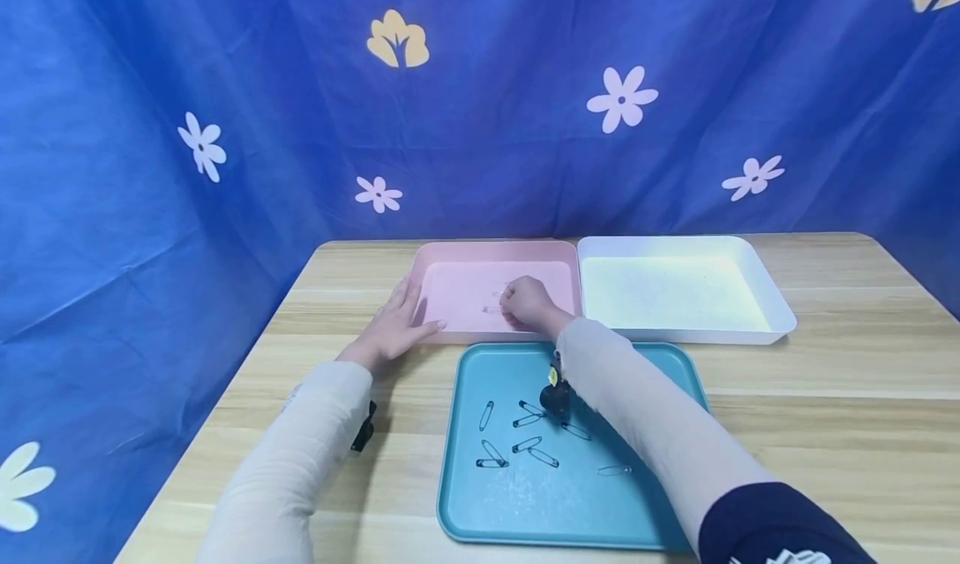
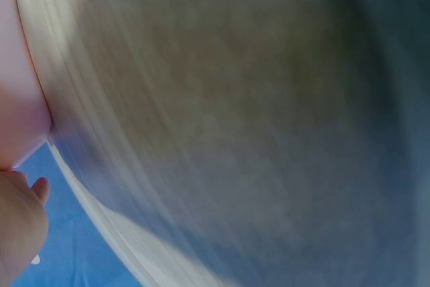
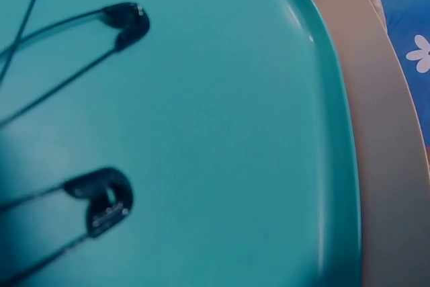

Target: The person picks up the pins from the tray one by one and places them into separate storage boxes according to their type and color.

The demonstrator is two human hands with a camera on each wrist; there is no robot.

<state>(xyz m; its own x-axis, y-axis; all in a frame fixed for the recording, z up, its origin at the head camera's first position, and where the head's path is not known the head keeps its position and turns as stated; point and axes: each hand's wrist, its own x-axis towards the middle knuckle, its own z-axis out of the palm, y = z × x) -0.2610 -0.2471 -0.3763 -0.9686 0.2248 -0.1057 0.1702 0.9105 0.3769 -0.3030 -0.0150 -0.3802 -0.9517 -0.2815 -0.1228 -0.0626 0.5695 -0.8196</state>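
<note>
Left wrist view is blurred throughout – only a sliver of the left hand [image 2: 17, 226] shows, cut off at 8 o'clock. Right hand [image 1: 528, 302] covers its own fingertips over the pink tray [image 1: 450, 252]; any pinched item cannot be told. Safety pins [image 3: 101, 199] run off at 9 o'clock.

Blue cloth backdrop [image 1: 480, 131] with white and yellow flower prints, hanging in folds behind a light wooden table [image 1: 825, 414], even bright light

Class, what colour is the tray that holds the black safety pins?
Teal: the tray with the safety pins shows best in the head view.
</note>
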